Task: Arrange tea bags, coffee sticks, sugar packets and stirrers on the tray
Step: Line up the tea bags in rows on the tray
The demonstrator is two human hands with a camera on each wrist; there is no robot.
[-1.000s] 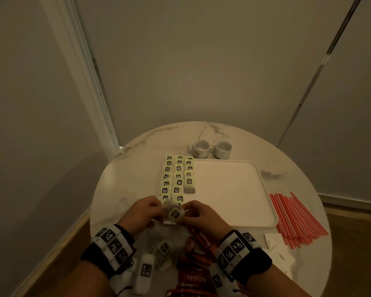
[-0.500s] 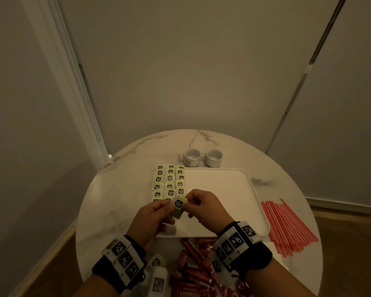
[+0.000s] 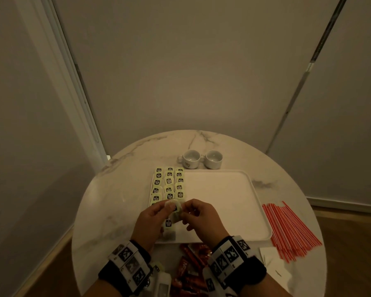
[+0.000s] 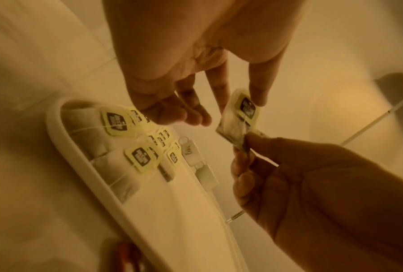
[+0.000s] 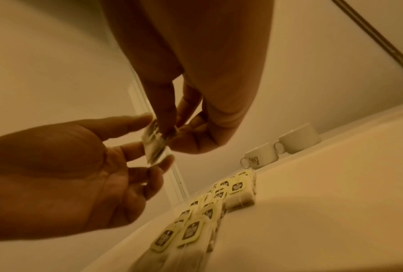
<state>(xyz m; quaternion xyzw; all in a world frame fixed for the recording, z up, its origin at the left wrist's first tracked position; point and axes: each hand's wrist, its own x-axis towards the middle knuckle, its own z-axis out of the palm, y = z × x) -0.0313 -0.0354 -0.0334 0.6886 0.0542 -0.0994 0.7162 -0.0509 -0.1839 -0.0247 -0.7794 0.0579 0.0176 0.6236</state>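
A white tray lies on the round marble table. Rows of tea bags with yellow tags fill its left side. Just in front of those rows, both hands hold one tea bag above the tray. My left hand holds it by the tag end. My right hand pinches the bag's lower edge. In the right wrist view the bag sits between the left hand and the right hand. Under the hands another tea bag lies on the tray.
Two white cups stand behind the tray. Red stirrers lie to the tray's right, with white sugar packets nearer me. Red coffee sticks are piled between my wrists. Walls close in behind the table.
Both hands have carried the tea bag forward, from the tray's near edge to over its front left part. The view has tilted up a little.
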